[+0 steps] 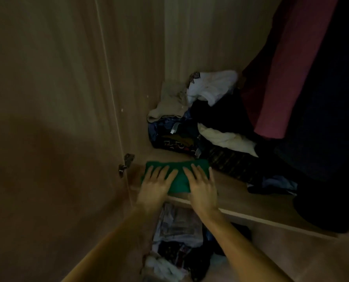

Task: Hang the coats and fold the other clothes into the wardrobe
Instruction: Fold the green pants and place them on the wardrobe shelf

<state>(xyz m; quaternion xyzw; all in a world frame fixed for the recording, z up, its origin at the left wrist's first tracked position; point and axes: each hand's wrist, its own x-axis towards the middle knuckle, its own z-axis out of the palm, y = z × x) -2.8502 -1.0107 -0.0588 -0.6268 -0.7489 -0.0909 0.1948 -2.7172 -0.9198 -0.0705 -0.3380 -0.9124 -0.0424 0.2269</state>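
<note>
A folded green garment [178, 177] lies at the front left of the wooden wardrobe shelf [251, 200]. My left hand [156, 185] rests flat on its left part, fingers spread. My right hand [202, 185] lies flat on its right part, fingers apart too. Neither hand grips the cloth. Behind it sits a heap of unfolded clothes [200, 123]: beige, white, cream, dark and patterned pieces. A maroon coat [287, 78] and a dark coat [332, 139] hang at the right.
The open wardrobe door [47, 119] stands at the left, with a metal hinge [125, 163] by the shelf corner. Below the shelf lies a second pile of mixed clothes [179, 241]. The wardrobe's back wall [200, 37] closes the far side.
</note>
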